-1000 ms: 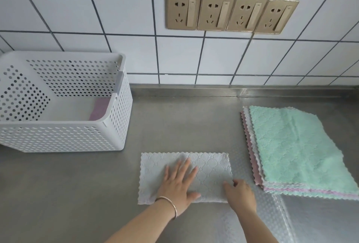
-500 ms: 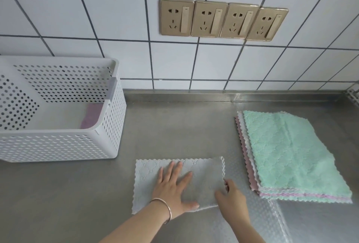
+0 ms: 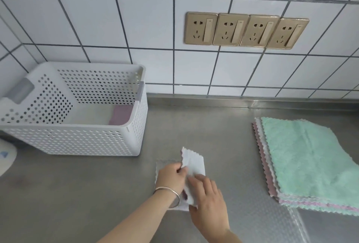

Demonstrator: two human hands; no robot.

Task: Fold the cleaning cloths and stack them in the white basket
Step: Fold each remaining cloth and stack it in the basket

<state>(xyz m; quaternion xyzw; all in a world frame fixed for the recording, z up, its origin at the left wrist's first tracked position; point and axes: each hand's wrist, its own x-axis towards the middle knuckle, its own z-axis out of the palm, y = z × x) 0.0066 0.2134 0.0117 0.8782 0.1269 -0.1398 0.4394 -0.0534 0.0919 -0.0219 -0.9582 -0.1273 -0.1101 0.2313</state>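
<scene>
On the counter, the left hand pinches a raised flap of the white cloth, while the right hand grips its near edge. Up and left of the hands, the basket holds one purple cloth. Right of them lies a stack.

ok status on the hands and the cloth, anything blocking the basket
Left hand pinching the white cloth, right hand gripping its near edge, mid-fold. White basket holds one purple cloth. Path to basket unobstructed.
</scene>
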